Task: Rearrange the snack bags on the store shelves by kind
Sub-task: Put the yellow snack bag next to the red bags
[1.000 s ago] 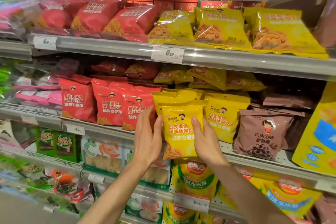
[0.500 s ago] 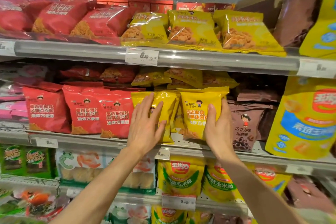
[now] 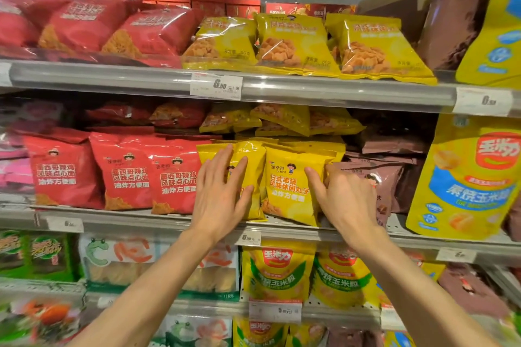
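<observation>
Yellow snack bags (image 3: 290,183), two upright at the front of the middle shelf (image 3: 158,224), stand beside three red bags (image 3: 124,172). The left hand (image 3: 222,191) presses flat, fingers spread, on the left yellow bag; the right hand (image 3: 344,194), fingers curled, grasps the other's right edge.

Both bare forearms reach up and forward, roughly parallel. The left hand (image 3: 221,191) lies flat with fingers spread and straight. The right hand (image 3: 345,200) has its fingers bent slightly inward, thumb out.
</observation>
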Motion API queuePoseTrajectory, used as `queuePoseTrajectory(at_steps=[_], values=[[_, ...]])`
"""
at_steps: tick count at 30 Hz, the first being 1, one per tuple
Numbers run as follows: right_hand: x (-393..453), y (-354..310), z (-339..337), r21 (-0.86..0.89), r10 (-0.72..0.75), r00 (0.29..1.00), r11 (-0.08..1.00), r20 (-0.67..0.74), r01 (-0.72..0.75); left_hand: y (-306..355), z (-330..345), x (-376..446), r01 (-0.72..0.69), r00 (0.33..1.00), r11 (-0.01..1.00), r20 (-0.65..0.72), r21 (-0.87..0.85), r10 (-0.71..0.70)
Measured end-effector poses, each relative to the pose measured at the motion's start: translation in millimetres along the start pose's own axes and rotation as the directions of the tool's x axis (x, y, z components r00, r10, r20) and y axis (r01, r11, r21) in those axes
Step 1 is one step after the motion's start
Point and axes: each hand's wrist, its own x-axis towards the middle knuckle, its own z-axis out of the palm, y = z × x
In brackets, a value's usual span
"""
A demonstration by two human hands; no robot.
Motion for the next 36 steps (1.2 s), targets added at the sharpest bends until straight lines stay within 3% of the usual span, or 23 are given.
queuePoseTrajectory(at_steps=[4,8,10,13,15,20,36], values=[[5,-2,5,-0.044,-0.065,0.997,0.997,-0.031,0.064,-1,1,4,-0.009,1.0,1.0,0.007,0.027,0.009],[2,-5,11,-0.089,-0.263,0.95,0.964,-0.168,0.251,-1,1,1,-0.03,0.999,0.997,-0.011,0.076,0.031],[-4,-14,16,-0.131,-0.304,0.947,0.948,-0.099,0.291,0,3,0,-0.015,1.0,0.996,-0.016,0.09,0.016],[-10,-30,32,-0.127,-0.281,0.955,0.948,0.095,0.291,4,10,1,-0.004,1.0,0.996,0.03,0.093,0.001],[-10,-33,43,-0.126,-0.269,0.953,0.95,0.138,0.286,3,14,3,-0.03,0.998,0.992,0.065,0.12,0.023],[-3,-17,50,-0.165,-0.343,0.934,0.92,0.097,0.355,-10,16,3,-0.129,0.991,0.968,0.053,0.213,0.12],[-3,-14,65,-0.123,-0.337,0.931,0.927,0.138,0.354,-8,25,2,-0.046,0.994,0.98,0.108,0.196,0.025]])
